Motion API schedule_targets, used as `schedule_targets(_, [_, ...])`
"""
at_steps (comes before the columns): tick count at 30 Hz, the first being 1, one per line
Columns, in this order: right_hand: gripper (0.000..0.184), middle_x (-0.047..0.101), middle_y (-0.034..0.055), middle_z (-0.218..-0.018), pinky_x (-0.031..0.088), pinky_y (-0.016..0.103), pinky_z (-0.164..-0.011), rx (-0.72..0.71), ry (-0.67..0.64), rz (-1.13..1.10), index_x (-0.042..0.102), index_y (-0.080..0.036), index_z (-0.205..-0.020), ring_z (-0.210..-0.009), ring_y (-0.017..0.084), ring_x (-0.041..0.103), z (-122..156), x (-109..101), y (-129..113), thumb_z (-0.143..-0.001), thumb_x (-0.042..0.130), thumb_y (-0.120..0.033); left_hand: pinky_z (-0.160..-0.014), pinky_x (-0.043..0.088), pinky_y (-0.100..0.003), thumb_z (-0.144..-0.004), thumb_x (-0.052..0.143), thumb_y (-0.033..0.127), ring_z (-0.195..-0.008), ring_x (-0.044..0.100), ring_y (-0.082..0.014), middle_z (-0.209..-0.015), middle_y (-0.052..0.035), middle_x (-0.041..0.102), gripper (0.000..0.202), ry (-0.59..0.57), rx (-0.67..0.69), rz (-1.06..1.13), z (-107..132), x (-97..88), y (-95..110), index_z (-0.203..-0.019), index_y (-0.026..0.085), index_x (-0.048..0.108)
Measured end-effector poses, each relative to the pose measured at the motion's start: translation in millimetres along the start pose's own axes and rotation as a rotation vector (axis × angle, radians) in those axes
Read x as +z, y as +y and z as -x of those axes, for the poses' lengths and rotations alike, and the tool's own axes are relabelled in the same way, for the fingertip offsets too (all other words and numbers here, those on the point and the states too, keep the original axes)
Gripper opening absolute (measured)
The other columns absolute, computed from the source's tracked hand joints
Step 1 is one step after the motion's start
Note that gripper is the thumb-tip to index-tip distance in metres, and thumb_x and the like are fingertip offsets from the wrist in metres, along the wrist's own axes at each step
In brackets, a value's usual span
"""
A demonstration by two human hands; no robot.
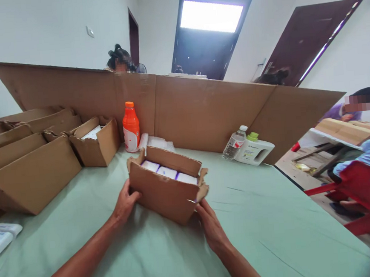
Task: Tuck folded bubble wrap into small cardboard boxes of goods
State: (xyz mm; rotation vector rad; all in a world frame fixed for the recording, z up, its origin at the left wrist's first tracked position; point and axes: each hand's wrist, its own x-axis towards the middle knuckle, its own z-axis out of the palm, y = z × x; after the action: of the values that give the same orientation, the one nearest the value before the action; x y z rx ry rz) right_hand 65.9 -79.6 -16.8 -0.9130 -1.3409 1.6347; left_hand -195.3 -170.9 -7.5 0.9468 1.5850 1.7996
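Between my two hands is an open-topped cardboard box (163, 192) with torn upper edges. White packs (167, 172) with purple edges sit in a row inside it. My left hand (126, 203) grips the box's left end, thumb against the near face and the other fingers out of sight. At the right end, my right hand (210, 226) holds the lower corner, with its fingertips partly hidden by the cardboard. The box is slightly turned over the green tablecloth (254, 205); I cannot tell whether its base touches the cloth.
Several cardboard boxes (34, 171) crowd the left side. Along the tall cardboard screen (198, 107) stand an orange bottle (131, 128), a clear water bottle (235, 144) and a white jug (254, 151). A white device (1, 240) lies at far left. Beyond the right edge, a person sits on a red chair (364, 184).
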Motion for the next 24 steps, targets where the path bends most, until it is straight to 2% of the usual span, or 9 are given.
schedule_targets(2, [0.051, 0.067, 0.0041, -0.134, 0.048, 0.044, -0.102, -0.011, -0.122, -0.003, 0.066, -0.029, -0.127, -0.122, 0.029, 0.061, -11, 28, 2, -0.082, 0.072, -0.054, -0.100, 0.042, -0.041, -0.064, 0.062, 0.031, -0.109, 0.057, -0.0283, -0.112, -0.0065, 0.066, 0.055, 0.129, 0.009, 0.016, -8, -21.7, -6, -0.117, 0.017, 0.056])
schedule_targets(5, [0.058, 0.065, 0.0059, -0.138, 0.049, 0.045, -0.101, -0.002, -0.214, -0.012, 0.064, -0.028, -0.130, -0.124, 0.031, 0.060, -29, 60, 9, -0.080, 0.074, -0.055, -0.102, 0.041, -0.038, -0.062, 0.063, 0.032, -0.112, 0.056, -0.0262, -0.114, -0.0050, 0.064, 0.060, 0.283, 0.004, 0.052, -17, -46.4, -13, -0.119, 0.019, 0.054])
schedule_targets(9, [0.064, 0.065, 0.0079, -0.137, 0.050, 0.046, -0.100, 0.020, -0.261, -0.025, 0.060, -0.026, -0.135, -0.123, 0.032, 0.061, -51, 83, 19, -0.079, 0.074, -0.055, -0.093, 0.042, -0.035, -0.060, 0.064, 0.029, -0.100, 0.057, -0.0234, -0.101, -0.0008, 0.064, 0.049, 0.409, -0.009, 0.063, -24, -63.8, -18, -0.108, 0.022, 0.059])
schedule_targets(12, [0.061, 0.066, 0.0084, -0.136, 0.050, 0.047, -0.099, -0.001, -0.264, -0.003, 0.064, -0.025, -0.131, -0.121, 0.033, 0.062, -59, 87, 24, -0.079, 0.073, -0.057, -0.089, 0.041, -0.034, -0.061, 0.066, 0.027, -0.094, 0.055, -0.0223, -0.093, 0.0006, 0.064, 0.039, 0.454, -0.011, 0.062, -25, -66.9, -18, -0.099, 0.022, 0.062])
schedule_targets(16, [0.059, 0.069, 0.0088, -0.131, 0.047, 0.048, -0.103, -0.016, -0.296, 0.002, 0.063, -0.025, -0.131, -0.122, 0.032, 0.062, -56, 84, 26, -0.080, 0.074, -0.053, -0.086, 0.042, -0.032, -0.062, 0.067, 0.030, -0.092, 0.055, -0.0215, -0.093, 0.0009, 0.065, 0.038, 0.473, -0.017, 0.101, -25, -66.7, -22, -0.099, 0.021, 0.063])
schedule_targets(20, [0.058, 0.074, 0.0078, -0.119, 0.048, 0.048, -0.103, 0.005, -0.294, -0.004, 0.062, -0.024, -0.132, -0.110, 0.029, 0.067, -53, 83, 27, -0.080, 0.074, -0.048, -0.086, 0.044, -0.030, -0.075, 0.059, 0.051, -0.098, 0.057, -0.0208, -0.102, -0.0005, 0.066, 0.040, 0.515, -0.034, 0.168, -30, -70.8, -32, -0.102, 0.021, 0.063])
schedule_targets(24, [0.056, 0.075, 0.0076, -0.116, 0.049, 0.046, -0.102, 0.003, -0.299, -0.012, 0.063, -0.023, -0.131, -0.107, 0.027, 0.067, -54, 82, 30, -0.080, 0.074, -0.046, -0.075, 0.045, -0.028, -0.078, 0.054, 0.064, -0.085, 0.057, -0.0182, -0.090, 0.0003, 0.063, 0.046, 0.600, -0.050, 0.168, -36, -80.2, -45, -0.092, 0.021, 0.061])
